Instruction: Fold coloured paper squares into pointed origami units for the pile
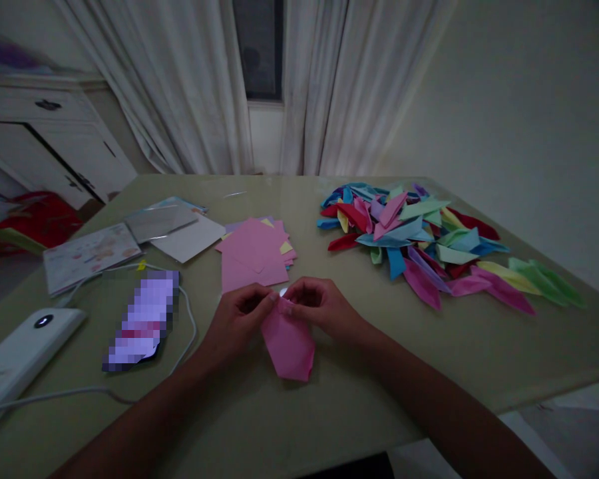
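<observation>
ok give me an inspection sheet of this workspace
surface: pale green tabletop
things in work: folded pink paper piece between the hands; stack of mostly pink paper sheets beyond it; pile of multicoloured folded paper pieces to the right
clutter: dark-edged phone, screen blurred; white rectangular device; white card and pale printed booklet at far left
grip: left hand and right hand both pinch the pink piece's far end
cables: thin white cable, loose on the table; plug ends can't be made out
surroundings: pale curtains, white cabinet, bare wall at right
</observation>
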Motion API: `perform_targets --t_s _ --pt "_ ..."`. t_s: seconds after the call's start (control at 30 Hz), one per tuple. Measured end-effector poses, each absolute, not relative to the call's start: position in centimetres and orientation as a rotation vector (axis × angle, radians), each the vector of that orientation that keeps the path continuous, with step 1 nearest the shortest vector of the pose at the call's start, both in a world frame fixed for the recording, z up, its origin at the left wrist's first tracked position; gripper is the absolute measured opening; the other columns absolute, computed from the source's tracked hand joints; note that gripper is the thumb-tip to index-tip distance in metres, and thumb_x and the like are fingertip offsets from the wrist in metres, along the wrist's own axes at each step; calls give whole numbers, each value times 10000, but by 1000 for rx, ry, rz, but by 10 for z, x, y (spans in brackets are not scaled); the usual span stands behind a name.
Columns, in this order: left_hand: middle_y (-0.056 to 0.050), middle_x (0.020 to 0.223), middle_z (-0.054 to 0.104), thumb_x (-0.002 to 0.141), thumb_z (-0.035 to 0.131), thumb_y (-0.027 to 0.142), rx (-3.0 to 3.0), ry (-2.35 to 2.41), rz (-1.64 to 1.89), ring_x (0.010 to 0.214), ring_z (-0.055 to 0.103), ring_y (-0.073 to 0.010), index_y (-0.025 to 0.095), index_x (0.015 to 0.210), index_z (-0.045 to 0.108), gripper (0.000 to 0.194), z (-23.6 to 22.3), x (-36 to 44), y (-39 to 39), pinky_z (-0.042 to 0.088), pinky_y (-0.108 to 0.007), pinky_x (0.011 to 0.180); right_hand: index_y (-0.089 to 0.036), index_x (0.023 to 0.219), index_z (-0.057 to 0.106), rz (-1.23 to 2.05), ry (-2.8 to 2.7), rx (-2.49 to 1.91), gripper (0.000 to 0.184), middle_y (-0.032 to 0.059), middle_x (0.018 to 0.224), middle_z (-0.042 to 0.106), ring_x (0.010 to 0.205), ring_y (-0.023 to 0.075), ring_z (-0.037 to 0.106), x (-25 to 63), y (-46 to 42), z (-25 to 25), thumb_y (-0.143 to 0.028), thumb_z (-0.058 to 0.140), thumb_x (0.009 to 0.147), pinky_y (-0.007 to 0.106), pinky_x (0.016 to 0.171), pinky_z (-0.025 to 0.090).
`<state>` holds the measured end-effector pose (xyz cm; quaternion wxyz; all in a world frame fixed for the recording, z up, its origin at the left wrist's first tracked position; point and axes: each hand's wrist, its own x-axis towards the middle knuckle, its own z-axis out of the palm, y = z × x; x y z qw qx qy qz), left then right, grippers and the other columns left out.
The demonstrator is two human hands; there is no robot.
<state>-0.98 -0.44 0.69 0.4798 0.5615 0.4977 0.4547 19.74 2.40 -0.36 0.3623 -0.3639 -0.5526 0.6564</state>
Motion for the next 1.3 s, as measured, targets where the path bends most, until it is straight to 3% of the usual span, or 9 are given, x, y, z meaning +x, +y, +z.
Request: perform_targets --t_s 0.5,0.77,1.17,1.3 --pt "-38 797 773 890 790 431 1397 1112 1027 711 679 -180 179 868 800 254 -1 -14 1 500 -257 637 -147 786 753 1719 -1335 -1009 372 1 711 685 646 123 578 197 26 -5 -456 945 710 260 634 423" --pt "-29 777 755 901 797 435 1287 1147 1098 697 655 -165 188 840 803 254 -7 -15 1 488 -249 633 -154 712 688 1645 -1479 -1034 399 -14 648 600 601 110 497 201 26 -1 -506 854 800 252 578 351" --pt "-56 859 796 864 857 472 1255 1044 1035 754 703 -181 187 910 804 294 -2 -10 -1 529 -260 669 -142 783 722 1429 -1660 -1022 343 2 699 619 643 121 519 199 19 1 -445 731 943 252 588 372" --pt "-68 873 807 818 905 475 1193 1051 1072 787 724 -197 187 907 808 317 -2 -9 -2 553 -269 698 -148 838 753 1242 -1789 -1072 223 -7 713 639 647 119 517 201 20 4 -359 769 907 256 598 370"
